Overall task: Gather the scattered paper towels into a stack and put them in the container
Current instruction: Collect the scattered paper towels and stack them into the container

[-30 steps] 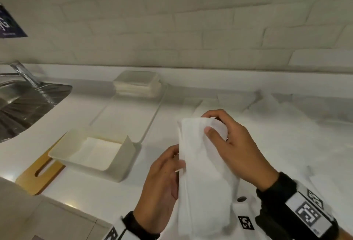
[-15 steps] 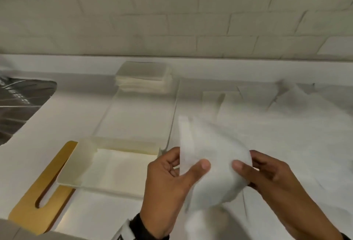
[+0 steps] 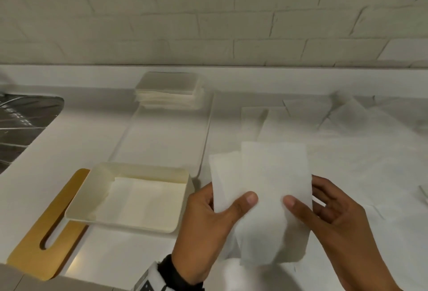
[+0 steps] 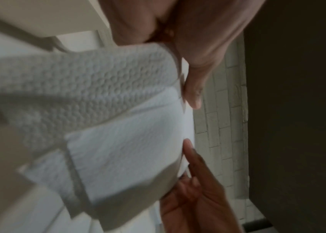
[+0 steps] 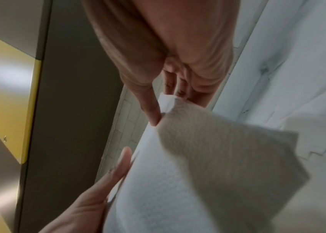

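Observation:
Both hands hold a small stack of white paper towels upright above the counter, two sheets showing, slightly offset. My left hand grips its left edge, thumb on the front, fingers behind. My right hand pinches the right edge the same way. The embossed towel fills the left wrist view, and the right wrist view shows the towels between thumb and fingers. The cream container sits to the left of my hands with a towel lying flat inside. More loose towels lie scattered on the counter behind and to the right.
A wooden lid with a slot lies under the container's left side. A white tray lies behind it, with a stack of cream squares at its far end. A steel sink is at the left. A brick wall backs the counter.
The towels have been squared up and lowered to face me flat. My right hand slid from the top of the stack to its right edge; the left thumb came round to the front.

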`<act>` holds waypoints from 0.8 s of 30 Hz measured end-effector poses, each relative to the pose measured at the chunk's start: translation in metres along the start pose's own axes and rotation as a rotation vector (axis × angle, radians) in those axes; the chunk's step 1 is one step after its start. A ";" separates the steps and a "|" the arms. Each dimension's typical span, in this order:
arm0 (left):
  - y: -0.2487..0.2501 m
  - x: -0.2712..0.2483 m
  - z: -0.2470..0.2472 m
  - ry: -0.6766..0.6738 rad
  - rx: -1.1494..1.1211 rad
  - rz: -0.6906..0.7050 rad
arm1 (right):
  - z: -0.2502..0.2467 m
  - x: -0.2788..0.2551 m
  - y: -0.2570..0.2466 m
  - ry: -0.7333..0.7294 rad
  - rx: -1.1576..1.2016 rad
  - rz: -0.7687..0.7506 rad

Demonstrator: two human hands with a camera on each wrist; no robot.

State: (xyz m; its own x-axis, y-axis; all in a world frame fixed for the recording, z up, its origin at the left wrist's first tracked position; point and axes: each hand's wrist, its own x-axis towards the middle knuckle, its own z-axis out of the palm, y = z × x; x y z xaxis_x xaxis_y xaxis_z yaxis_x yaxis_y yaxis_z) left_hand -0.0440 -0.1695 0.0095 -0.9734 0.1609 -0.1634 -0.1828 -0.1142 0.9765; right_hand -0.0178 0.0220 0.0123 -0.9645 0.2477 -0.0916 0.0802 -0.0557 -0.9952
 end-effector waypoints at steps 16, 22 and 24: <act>-0.006 0.030 0.018 -0.243 0.098 -0.312 | -0.013 0.008 0.018 -0.398 -0.174 0.187; -0.008 0.041 0.012 -0.321 0.100 -0.351 | -0.013 0.030 0.018 -0.419 0.072 0.311; -0.012 0.041 0.013 -0.289 0.186 -0.269 | -0.010 0.032 0.017 -0.396 -0.055 0.163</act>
State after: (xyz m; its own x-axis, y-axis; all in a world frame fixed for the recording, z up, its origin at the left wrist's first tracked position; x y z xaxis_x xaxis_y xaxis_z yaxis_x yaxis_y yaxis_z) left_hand -0.0798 -0.1488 -0.0074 -0.8109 0.4315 -0.3953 -0.3710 0.1432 0.9175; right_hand -0.0449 0.0383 -0.0076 -0.9595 -0.1510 -0.2379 0.2420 -0.0091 -0.9702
